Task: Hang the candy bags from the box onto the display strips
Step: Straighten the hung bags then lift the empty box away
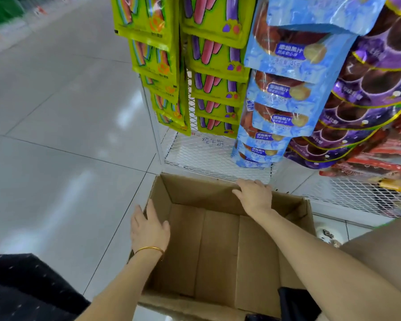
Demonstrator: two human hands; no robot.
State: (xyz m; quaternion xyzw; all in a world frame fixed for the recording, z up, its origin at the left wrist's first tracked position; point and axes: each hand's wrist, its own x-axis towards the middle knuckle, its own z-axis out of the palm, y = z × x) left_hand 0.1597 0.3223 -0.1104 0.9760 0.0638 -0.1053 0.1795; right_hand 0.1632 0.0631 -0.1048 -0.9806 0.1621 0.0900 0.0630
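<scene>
Down on the pale tiled floor (pixel 56 135), right against the foot of the white wire-mesh display rack (pixel 208 154), sits the open brown cardboard box (pixel 218 246). As far as I can see into it, nothing is left inside: only the bare cardboard bottom shows, so I judge the hanging is about finished and the person is now dealing with the box itself.

Both hands are on its rim. The left hand (pixel 148 230), with a thin gold bangle (pixel 149 250) at the wrist, lies over the left wall, thumb inside and fingers outside; they look fairly straight, resting more than clutching. The right hand (pixel 255 196) is laid over the far edge, its fingers bent down across the lip nearest the rack, apparently gripping it. Placed on two sides like that, they seem set to steady or shift the box.

The candy is all overhead, well apart from either hand: yellow-green bags with rainbow strips (pixel 153 59), yellow-green bags with pink and purple sticks (pixel 214 72), light blue bags (pixel 285 96) and purple bags (pixel 366 89), each kind in its own overlapping column down the rack, so that every front shows.
</scene>
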